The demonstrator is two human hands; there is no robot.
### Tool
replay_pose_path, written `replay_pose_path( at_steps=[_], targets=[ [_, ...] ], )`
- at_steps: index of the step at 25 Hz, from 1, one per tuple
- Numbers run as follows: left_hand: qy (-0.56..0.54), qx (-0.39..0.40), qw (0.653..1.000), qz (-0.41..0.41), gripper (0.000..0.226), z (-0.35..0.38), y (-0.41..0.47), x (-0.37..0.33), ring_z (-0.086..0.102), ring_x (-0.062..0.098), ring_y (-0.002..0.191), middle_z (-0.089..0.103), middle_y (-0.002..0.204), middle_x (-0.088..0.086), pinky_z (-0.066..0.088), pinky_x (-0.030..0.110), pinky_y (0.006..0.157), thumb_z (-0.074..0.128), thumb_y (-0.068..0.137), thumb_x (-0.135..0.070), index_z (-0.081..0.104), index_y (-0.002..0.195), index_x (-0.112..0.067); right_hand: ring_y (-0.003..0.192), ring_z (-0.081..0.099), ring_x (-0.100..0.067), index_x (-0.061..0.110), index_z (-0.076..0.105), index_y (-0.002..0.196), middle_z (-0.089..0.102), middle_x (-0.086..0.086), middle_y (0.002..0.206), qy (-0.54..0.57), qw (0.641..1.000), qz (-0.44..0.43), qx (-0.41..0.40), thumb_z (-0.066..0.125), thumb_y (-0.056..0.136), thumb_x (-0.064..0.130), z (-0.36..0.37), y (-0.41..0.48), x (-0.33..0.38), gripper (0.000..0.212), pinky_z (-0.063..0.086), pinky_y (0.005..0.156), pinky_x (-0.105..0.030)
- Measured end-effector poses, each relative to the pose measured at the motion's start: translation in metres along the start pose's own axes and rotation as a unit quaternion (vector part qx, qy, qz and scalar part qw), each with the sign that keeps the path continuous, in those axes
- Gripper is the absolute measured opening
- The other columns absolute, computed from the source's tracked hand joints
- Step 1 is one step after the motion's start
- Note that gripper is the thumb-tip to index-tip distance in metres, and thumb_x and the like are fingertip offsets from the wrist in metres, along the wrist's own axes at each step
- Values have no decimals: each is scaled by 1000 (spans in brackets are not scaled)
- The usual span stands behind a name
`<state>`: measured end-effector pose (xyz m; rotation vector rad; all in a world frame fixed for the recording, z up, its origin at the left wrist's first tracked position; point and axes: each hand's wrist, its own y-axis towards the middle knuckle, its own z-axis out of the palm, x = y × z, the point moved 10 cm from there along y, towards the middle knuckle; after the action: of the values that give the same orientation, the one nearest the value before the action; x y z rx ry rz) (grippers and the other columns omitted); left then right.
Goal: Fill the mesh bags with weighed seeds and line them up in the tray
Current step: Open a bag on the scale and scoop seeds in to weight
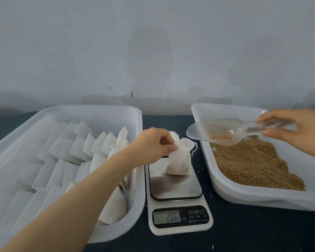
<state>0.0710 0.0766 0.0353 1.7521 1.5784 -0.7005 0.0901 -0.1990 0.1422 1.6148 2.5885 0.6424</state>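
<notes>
So the bag is stood on the scale, top pinched by the left grip. The scoop is clasped by the right grip, lip pointed left, just up-right of that top.

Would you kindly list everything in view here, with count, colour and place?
white plastic bag tray: one, white, left of the scale
flat mesh bags: many, white, overlapping in rows in that tray
digital kitchen scale: one, white with steel platform, centre, display 20.6
drawstring mesh bag: one, white, on the scale platform
white plastic seed tray: one, white, right of the scale
seeds: heap, brown, in the seed tray; a few in the scoop
clear plastic scoop: one, transparent, above the seed tray's left edge
table cover: one, dark blue, under everything
wall: one, pale grey, behind
left hand: one, pinching the drawstring bag's mouth
right hand: one, holding the scoop's handle
</notes>
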Motion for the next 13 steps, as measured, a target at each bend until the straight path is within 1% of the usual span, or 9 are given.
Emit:
replay_pose_path(
  at_steps=[1, 2, 3, 5, 7, 9, 11, 13],
  targets=[
    [-8, 2, 1000, 2, 13, 0, -1, 0, 58, -8, 59, 69, 83, -5, 41, 2, 55, 69, 87, -21, 62, 76, -21, 78, 61, -7, 76, 43, 91, 56, 41, 88, -19, 1000, -19, -2, 41, 65, 73, -2, 3, 4, 27, 49, 80, -43],
    [-14, 3, 1000, 4, 13, 0, -1, 0, 57, -10, 56, 68, 81, -5, 40, 2, 54, 69, 87, -20, 62, 76, -20, 80, 58, -9, 76, 42, 92, 54, 42, 87, -42, 998, -36, -2, 39, 66, 73, -4, 6, 7, 26, 47, 83, -50],
    [-15, 5, 1000, 7, 14, 1, -1, 0, 57, -10, 55, 67, 79, -5, 39, 2, 53, 69, 87, -20, 61, 76, -20, 81, 55, -10, 77, 40, 92, 52, 43, 85, -63, 997, -51, -5, 37, 67, 72, -7, 9, 12, 26, 45, 84, -52],
    [-8, 8, 1000, 10, 14, 2, -1, -1, 56, -10, 54, 67, 78, -6, 39, 2, 52, 69, 87, -21, 61, 75, -21, 79, 49, -9, 78, 38, 92, 48, 44, 80, -94, 993, -65, -5, 36, 69, 71, -12, 17, 19, 24, 43, 83, -51],
    [0, 7, 1000, 15, 15, 2, 0, -2, 57, -9, 56, 69, 79, -5, 40, 2, 53, 69, 87, -22, 60, 75, -22, 84, 48, -8, 78, 37, 90, 49, 43, 83, -110, 992, -64, 8, 44, 71, 65, -14, 25, 25, 24, 40, 86, -52],
    [5, 3, 1000, 18, 14, 1, 0, -2, 59, -6, 59, 70, 80, -4, 42, 3, 55, 69, 86, -23, 60, 75, -22, 86, 47, -8, 75, 41, 85, 50, 41, 85, -120, 990, -71, 22, 48, 71, 58, -15, 32, 35, 23, 37, 90, -51],
    [2, -1, 1000, 17, 14, 0, 0, -2, 61, -1, 64, 70, 79, -4, 44, 6, 57, 70, 85, -23, 61, 75, -22, 86, 46, -8, 70, 43, 81, 50, 40, 84, -137, 986, -84, 35, 48, 71, 56, -16, 38, 46, 18, 34, 91, -48],
    [0, -1, 1000, 16, 14, 0, 0, -2, 63, 3, 67, 70, 77, -5, 46, 9, 58, 70, 85, -24, 61, 74, -23, 88, 44, -7, 67, 44, 82, 50, 40, 86, -169, 980, -98, 44, 49, 74, 55, -17, 42, 56, 15, 29, 94, -43]
  ],
)
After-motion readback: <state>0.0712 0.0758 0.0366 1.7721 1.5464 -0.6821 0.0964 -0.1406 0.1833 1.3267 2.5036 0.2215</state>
